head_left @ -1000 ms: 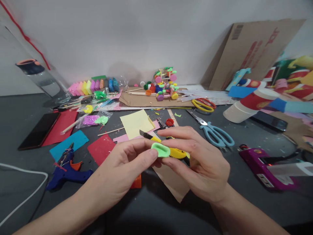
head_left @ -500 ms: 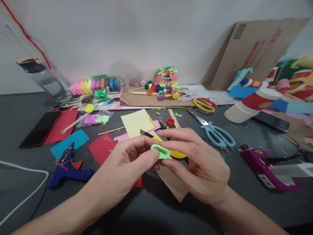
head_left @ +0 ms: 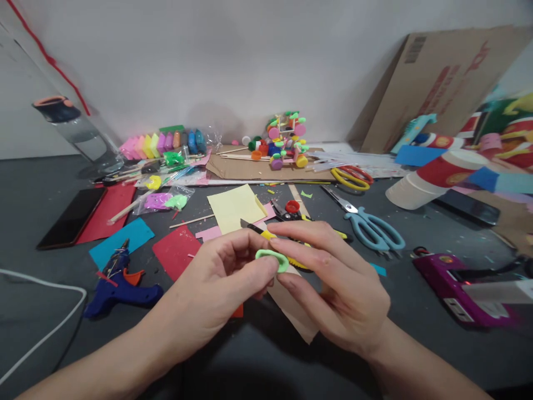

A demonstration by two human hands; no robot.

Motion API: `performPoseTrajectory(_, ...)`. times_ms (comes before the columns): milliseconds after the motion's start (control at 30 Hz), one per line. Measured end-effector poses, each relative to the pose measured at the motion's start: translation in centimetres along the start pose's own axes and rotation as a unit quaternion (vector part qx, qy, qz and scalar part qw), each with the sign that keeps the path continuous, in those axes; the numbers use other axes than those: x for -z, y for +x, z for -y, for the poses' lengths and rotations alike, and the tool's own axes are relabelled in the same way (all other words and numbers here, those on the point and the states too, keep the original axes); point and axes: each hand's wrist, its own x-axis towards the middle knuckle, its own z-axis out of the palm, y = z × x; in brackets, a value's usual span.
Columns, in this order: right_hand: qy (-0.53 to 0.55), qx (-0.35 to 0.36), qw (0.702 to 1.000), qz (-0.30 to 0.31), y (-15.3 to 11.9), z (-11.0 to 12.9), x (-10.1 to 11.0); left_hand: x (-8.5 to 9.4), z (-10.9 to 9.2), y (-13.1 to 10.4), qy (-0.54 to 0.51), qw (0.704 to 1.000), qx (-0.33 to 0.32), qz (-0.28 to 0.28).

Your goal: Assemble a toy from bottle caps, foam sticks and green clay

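Observation:
A small piece of light green modelling clay (head_left: 283, 262), shaped like a shallow cup, sits between my two hands. My left hand (head_left: 225, 278) grips it, with the thumb pressed into its hollow and the fingers behind. My right hand (head_left: 341, 283) pinches its right edge between thumb and fingertips. Just behind the hands lie a craft knife (head_left: 250, 226) with a black blade tip and yellow body, and a pale yellow paper sheet (head_left: 233, 206). A tan paper strip (head_left: 293, 305) lies beneath the hands.
On the left are a blue glue gun (head_left: 120, 289), a phone (head_left: 73, 216) and a water bottle (head_left: 83, 133). Blue-handled scissors (head_left: 370, 225), a paper cup (head_left: 433, 178) and a purple device (head_left: 462, 289) occupy the right. A colourful clay-and-stick model (head_left: 287, 139) stands at the back on cardboard (head_left: 233, 171).
My left thumb has moved right and deeper into the green clay's hollow, covering more of it. Both hands still hold the clay. The view has shifted slightly.

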Motion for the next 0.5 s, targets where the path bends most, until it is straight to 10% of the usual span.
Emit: performPoseTrajectory(500, -0.057, 0.069, 0.996, 0.006, -0.11, -0.37, -0.4, -0.09, 0.08, 0.18, -0.03, 0.999, -0.004, -0.015)
